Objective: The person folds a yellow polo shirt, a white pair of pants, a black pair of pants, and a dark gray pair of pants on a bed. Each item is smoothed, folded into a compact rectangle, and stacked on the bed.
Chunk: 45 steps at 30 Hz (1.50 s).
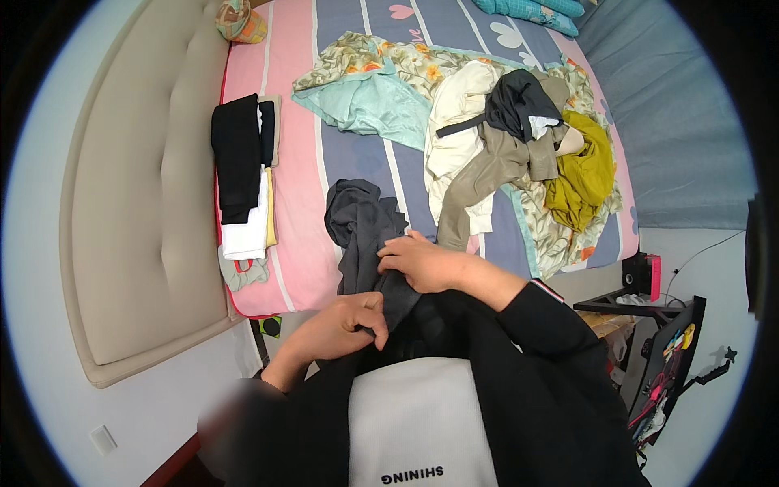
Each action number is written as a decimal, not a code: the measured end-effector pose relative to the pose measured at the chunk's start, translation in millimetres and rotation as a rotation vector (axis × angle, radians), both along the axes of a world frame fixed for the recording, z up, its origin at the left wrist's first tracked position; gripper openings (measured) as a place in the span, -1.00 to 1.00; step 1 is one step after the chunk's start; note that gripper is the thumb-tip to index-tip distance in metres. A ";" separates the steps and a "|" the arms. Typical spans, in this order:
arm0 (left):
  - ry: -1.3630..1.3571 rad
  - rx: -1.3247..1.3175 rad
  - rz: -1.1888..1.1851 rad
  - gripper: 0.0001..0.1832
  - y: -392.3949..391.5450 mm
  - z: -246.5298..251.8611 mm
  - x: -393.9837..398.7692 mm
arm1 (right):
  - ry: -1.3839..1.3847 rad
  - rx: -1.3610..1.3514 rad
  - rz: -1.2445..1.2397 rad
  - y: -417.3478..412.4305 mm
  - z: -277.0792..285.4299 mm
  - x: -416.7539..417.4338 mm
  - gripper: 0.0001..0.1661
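A dark grey garment (371,243) lies bunched at the near edge of the bed, its lower part hanging towards my body. My left hand (350,325) has its fingers curled on the garment's near edge, low and left. Higher and to the right, my right hand (420,262) rests on the cloth with bent fingers; the fingertips press into its folds. Whether the right fingers pinch the fabric cannot be told. The garment's top end is crumpled, and its near end is partly hidden by my left hand and dark clothing.
Folded clothes (237,158) are stacked on the bed's left side by the padded headboard (134,182). To the right lie a white garment (456,134), a grey-brown garment (499,155), a black garment (520,103), a mustard garment (584,170) and a floral quilt (365,109). A desk (663,359) stands at right.
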<state>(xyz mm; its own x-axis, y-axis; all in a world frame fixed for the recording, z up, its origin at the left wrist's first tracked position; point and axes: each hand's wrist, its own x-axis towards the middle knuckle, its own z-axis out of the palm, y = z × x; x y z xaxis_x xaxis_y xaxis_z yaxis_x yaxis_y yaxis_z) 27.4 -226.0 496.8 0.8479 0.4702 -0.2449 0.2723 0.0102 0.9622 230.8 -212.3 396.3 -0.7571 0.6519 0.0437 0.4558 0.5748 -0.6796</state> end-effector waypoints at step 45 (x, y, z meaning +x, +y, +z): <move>0.101 -0.432 0.945 -0.81 -17.2 -76.5 25.6 | 0.238 0.228 -0.355 -46.8 27.9 -3.6 -0.82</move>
